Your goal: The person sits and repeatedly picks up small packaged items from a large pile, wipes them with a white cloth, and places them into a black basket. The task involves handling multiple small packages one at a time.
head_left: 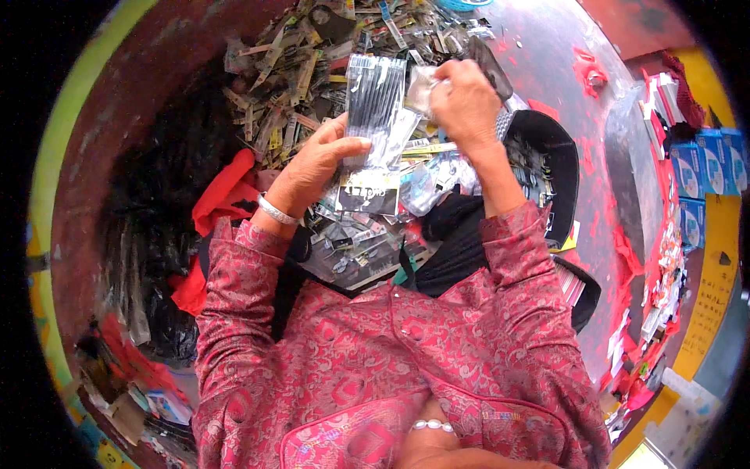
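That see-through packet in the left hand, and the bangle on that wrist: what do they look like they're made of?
The packet, held by the left hand, looks like thin clear plastic film: it is glossy, shows glare streaks, and dark slim items show through it. Its lower card seems printed paper. The bangle looks like polished silvery metal, bright and reflective, though plated or plastic cannot be ruled out.

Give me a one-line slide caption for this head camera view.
Left hand holds a clear plastic packet while right hand pinches a small bag above a pile of packaged parts.

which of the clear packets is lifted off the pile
The long packet in the left hand, held upright above the pile; the rest lie flat.
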Tool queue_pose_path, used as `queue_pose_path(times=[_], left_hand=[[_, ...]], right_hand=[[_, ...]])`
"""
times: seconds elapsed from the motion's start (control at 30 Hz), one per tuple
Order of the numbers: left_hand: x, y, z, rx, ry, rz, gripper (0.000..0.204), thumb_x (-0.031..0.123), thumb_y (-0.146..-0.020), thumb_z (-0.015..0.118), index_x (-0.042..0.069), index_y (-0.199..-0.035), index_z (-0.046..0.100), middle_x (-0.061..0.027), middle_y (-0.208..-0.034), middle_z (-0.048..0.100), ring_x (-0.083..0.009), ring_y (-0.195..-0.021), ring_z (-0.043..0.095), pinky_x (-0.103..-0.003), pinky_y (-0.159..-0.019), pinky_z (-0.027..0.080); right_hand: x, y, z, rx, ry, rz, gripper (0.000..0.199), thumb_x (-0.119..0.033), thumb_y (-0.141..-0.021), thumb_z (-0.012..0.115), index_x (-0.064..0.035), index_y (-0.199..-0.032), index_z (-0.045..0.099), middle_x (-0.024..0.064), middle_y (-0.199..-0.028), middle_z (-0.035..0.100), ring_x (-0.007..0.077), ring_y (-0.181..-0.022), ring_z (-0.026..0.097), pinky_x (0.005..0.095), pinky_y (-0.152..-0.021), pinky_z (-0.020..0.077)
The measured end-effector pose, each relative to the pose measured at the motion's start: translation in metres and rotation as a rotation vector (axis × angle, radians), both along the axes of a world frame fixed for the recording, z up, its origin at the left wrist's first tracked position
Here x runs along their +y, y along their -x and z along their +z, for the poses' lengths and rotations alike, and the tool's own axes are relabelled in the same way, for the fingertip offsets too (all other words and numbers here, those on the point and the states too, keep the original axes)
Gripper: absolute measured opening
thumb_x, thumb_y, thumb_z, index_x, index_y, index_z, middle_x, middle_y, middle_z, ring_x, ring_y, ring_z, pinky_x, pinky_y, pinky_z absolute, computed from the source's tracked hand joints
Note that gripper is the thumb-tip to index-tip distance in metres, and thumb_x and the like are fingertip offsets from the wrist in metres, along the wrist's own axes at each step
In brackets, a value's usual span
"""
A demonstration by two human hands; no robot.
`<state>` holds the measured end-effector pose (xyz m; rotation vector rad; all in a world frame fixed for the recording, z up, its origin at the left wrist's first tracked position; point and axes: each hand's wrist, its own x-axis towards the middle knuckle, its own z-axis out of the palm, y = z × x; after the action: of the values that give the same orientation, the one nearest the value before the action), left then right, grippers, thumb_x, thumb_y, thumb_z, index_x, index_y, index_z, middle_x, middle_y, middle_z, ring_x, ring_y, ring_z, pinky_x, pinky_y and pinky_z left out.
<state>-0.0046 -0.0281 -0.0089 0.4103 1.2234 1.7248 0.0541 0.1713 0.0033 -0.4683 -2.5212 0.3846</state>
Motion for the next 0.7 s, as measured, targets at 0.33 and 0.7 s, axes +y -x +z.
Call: queue_pose_path(times=[0.33,0.7], left_hand=[[0.006,0.002,-0.009,-0.073,-0.036,0.079,0.034,0.022,-0.089,0.050,0.001,-0.115,0.048,-0.0032,-0.107,0.055,-0.0102,-0.095,0.051,-0.026,-0.083,0.042],[0.007,0.013,-0.018,-0.253,-0.013,0.042,0.058,0.047,-0.093,0.027,-0.002,-0.113,0.051,-0.0095,-0.105,0.058,-0.0143,-0.089,0.057,-0.028,-0.081,0.046]], right_hand=[[0.000,0.001,-0.002,0.048,0.930,0.105,0.035,-0.033,-0.078,0.060,0.0017,-0.079,0.065,0.0102,-0.069,0.063,0.0131,-0.063,0.056,0.0276,-0.062,0.0445],[-0.008,-0.002,-0.004,-0.338,1.324,0.318,0.014,-0.017,-0.078,0.063,-0.0032,-0.082,0.064,-0.0005,-0.072,0.061,0.0052,-0.063,0.054,0.0191,-0.057,0.0426]])
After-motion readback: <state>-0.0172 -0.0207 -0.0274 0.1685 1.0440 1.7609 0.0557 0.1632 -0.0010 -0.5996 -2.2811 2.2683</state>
